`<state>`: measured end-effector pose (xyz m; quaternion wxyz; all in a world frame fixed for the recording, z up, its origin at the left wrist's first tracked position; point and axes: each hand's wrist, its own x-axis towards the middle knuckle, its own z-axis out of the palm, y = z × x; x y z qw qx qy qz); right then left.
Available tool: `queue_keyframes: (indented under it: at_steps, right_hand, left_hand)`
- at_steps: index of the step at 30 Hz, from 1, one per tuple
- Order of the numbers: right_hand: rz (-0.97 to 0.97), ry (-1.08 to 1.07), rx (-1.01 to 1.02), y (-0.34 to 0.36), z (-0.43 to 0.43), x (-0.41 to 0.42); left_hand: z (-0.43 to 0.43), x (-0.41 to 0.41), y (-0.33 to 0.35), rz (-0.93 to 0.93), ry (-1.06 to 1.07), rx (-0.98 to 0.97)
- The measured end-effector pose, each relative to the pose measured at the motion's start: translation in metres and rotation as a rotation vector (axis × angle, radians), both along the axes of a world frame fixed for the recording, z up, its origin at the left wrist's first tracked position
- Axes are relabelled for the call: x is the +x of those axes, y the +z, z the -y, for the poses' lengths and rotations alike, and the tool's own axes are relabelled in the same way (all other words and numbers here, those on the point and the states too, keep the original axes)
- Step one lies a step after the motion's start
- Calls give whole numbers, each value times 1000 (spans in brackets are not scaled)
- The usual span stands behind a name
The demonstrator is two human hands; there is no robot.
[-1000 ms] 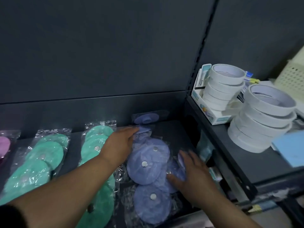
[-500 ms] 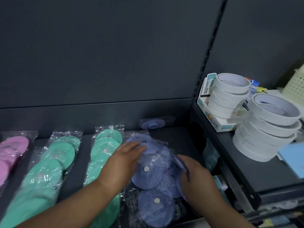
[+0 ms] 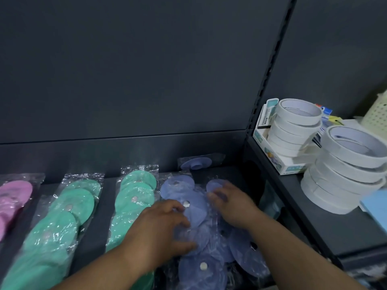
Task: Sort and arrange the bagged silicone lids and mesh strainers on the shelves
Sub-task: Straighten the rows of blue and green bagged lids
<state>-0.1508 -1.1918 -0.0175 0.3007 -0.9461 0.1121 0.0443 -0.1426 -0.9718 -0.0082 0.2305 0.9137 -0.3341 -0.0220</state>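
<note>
Bagged silicone lids lie in rows on a dark lower shelf (image 3: 105, 208). From the left come a pink bag (image 3: 14, 193), two green bags (image 3: 71, 208) (image 3: 134, 197), then overlapping bags of blue lids (image 3: 195, 214). My left hand (image 3: 165, 229) lies on the nearer blue bag, fingers over the top and thumb under a lid's edge, pinching it. My right hand (image 3: 232, 206) is blurred and rests flat on a second blue bag (image 3: 247, 254) further right, fingertips on a small lid. One more blue lid in a bag (image 3: 196, 164) leans against the back wall.
A higher dark shelf (image 3: 335, 233) adjoins on the right, carrying two stacks of white tape rolls (image 3: 293, 126) (image 3: 347, 168), a small carton, a cream perforated basket (image 3: 377, 114) and a light blue pad (image 3: 377, 204). Dark panels close the back.
Both hands have shifted on the blue bags: the left slid down and toward me, the right reached back and right, spreading the bags apart. The view has panned left, showing more of the pink bag.
</note>
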Motion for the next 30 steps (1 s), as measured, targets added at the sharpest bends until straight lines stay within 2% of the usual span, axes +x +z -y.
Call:
queue_keyframes:
  at_steps: [2,4,8,10,13,17,20,23,25,28,30]
  right_hand:
    - [21,-82,58,-2,7,2]
    - [82,-211,43,-5,16,3]
    - [-150,-270,-10,-9,23,8]
    - [-171,-281,-20,-9,24,11]
    - [-148,-342,87,-8,28,16]
    - [-66,-450,162,-12,30,25]
    - [39,-502,118,-12,30,35]
    - [106,-521,64,-16,30,42]
    - [119,-516,32,-21,28,43]
    - [148,-497,-56,-26,25,38]
    - [190,-498,-66,-26,23,32]
  left_hand:
    - [1,7,4,-118,33,-2]
    - [8,16,9,-125,68,-48]
    - [34,35,4,-111,41,-37]
    - [44,42,-3,-120,9,102]
    - [46,48,-18,-141,-19,297]
    - [40,48,-26,-140,-12,331]
    - [40,46,-23,-165,-14,331]
    - [42,47,-16,-142,-11,274]
    - [42,53,-13,-106,59,92]
    - [49,72,-8,33,145,-173]
    - [56,89,-7,158,159,-172]
